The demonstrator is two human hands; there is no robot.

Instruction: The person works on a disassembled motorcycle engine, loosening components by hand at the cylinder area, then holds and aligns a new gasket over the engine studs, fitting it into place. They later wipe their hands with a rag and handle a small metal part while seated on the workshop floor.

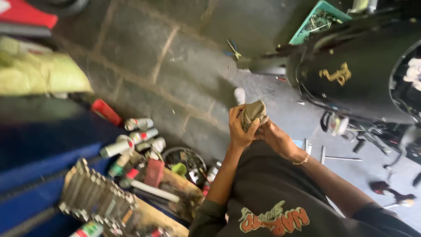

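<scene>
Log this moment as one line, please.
left hand: grips rag | right hand: on rag | motorcycle: right | spray cans: left

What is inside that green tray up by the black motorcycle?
The green tray holds a tangle of small metal parts, too blurred to name singly. Its far corner is cut off by the black motorcycle fender, so the rest of its contents is hidden.

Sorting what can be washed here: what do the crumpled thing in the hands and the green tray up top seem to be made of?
The crumpled tan rag, held in both hands, looks like soft matte cloth: it folds and bunches. The green rectangular tray looks like smooth moulded plastic, with thin even walls, though blur leaves that open.
</scene>
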